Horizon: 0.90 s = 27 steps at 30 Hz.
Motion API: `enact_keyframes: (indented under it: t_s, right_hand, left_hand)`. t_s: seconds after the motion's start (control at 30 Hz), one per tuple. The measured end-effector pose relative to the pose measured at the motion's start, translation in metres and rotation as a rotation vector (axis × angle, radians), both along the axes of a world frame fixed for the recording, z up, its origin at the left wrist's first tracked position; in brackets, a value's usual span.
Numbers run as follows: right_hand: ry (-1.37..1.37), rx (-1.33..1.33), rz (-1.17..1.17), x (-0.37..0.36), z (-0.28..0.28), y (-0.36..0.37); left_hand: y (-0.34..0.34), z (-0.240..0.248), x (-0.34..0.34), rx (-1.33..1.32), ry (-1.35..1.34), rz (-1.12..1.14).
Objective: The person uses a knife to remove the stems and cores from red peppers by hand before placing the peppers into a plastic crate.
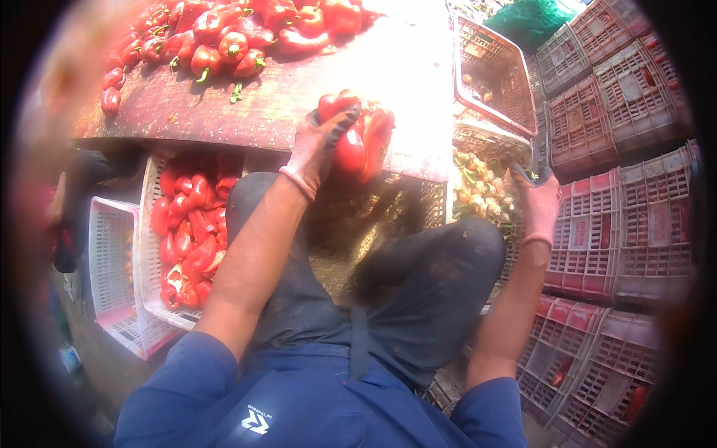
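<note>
My left hand (323,138), in a pink glove with dark fingers, is closed around red bell pepper pieces (362,142) just above the table's near edge. At least one of these pieces looks cut open. Off to the right, my right hand (536,196), gloved the same way, is held over a crate of pale pepper cores (482,187). Its fingers look apart, though partly hidden, and I see nothing in them. Whole red peppers (231,48) with green stems are heaped at the far left of the table (261,112).
Opened red peppers fill a white crate (151,246) left of my legs, with another white crate (112,276) beside it. A reddish crate (497,75) stands beyond the cores. Stacked crates (590,231) line the right side. A green net bag (526,22) lies behind.
</note>
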State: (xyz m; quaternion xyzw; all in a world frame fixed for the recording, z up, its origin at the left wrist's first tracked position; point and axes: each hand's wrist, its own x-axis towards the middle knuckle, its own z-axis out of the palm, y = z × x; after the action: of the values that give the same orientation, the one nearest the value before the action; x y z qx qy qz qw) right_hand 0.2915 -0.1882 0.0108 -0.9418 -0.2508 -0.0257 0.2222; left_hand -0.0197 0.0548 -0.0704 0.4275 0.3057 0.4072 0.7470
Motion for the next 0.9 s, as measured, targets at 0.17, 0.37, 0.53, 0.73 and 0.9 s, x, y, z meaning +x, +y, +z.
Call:
enact_keyframes:
  t_s: [0.17, 0.37, 0.53, 0.73, 0.9]
  right_hand:
    - [0.302, 0.052, 0.06, 0.022, -0.035, -0.071]
    - [0.328, 0.026, 0.075, -0.017, -0.007, -0.053]
    - [0.531, 0.279, 0.098, -0.023, 0.012, -0.041]
    - [0.72, 0.54, 0.306, -0.116, 0.073, 0.018]
    - [0.904, 0.494, 0.623, -0.181, 0.055, 0.049]
  left_hand:
    - [-0.011, 0.017, 0.004, -0.091, -0.12, -0.031]
    - [-0.009, 0.01, -0.004, -0.021, -0.031, -0.047]
    - [-0.016, 0.022, -0.008, -0.056, -0.059, -0.037]
    - [-0.022, 0.026, -0.002, 0.291, 0.117, 0.066]
    - [-0.019, 0.01, -0.007, 0.652, 0.317, 0.218]
